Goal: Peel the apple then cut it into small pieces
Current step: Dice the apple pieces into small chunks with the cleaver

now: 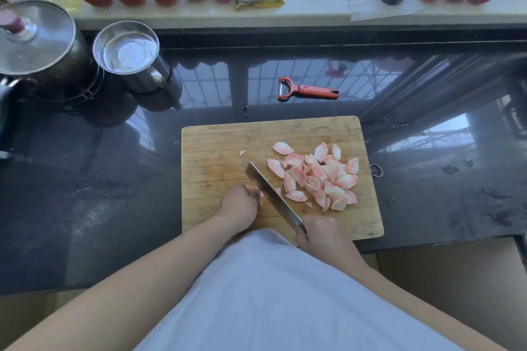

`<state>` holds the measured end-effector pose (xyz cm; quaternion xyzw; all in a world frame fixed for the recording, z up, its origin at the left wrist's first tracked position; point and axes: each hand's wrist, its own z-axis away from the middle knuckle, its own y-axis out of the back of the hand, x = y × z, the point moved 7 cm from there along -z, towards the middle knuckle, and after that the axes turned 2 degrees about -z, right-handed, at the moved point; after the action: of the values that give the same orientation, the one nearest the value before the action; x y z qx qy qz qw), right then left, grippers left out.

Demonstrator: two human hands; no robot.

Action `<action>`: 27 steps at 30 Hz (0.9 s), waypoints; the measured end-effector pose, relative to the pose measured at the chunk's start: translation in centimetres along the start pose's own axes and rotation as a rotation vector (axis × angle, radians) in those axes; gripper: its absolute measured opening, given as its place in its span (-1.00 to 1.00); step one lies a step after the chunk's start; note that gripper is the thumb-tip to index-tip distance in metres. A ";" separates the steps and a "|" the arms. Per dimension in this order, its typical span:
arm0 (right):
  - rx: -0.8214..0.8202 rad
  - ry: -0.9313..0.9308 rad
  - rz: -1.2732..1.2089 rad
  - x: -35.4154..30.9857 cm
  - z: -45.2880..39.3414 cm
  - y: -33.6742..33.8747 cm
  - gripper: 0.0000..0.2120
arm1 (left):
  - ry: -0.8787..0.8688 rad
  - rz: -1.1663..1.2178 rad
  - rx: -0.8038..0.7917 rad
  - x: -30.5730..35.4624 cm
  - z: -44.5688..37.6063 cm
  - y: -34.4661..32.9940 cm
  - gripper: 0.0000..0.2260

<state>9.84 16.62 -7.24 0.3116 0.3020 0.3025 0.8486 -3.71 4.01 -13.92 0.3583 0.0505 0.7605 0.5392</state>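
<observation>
The right hand (319,232) grips the knife (272,196) by its handle, blade edge down on the board (216,151) at the near edge of the surface (114,179). The left hand (241,204), fingers curled, holds a small apple piece (260,197) against the blade's left side. The cut apple pieces (316,177) lie heaped right of the blade; the peeler (308,90) rests beyond the board.

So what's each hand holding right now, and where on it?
The right hand grips the knife by its handle. The left hand steadies a small apple piece against the blade, mostly hidden under its fingers.
</observation>
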 end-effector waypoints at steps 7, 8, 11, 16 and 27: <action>-0.035 -0.030 0.073 -0.3 -0.2 -0.2 -0.77 | -0.008 0.006 -0.004 0.2 0.1 0.1 -0.78; -0.026 -0.036 0.069 -0.5 -0.6 -0.2 -0.78 | -0.006 0.004 -0.010 0.3 0.3 0.2 -0.78; 0.038 -0.008 0.020 -2.2 -2.4 -0.1 -0.81 | 0.006 0.042 -0.037 0.2 0.0 0.1 -0.77; 0.104 0.064 -0.106 -3.5 -2.6 1.1 -0.78 | -0.003 0.062 -0.055 -0.1 0.2 0.2 -0.73; 0.012 0.031 0.078 -1.1 -0.1 0.2 -0.77 | -0.004 0.050 -0.033 0.1 0.2 0.3 -0.76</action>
<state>9.04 15.97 -6.81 0.3234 0.3044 0.3382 0.8297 -3.87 3.92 -13.53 0.3520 0.0280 0.7737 0.5259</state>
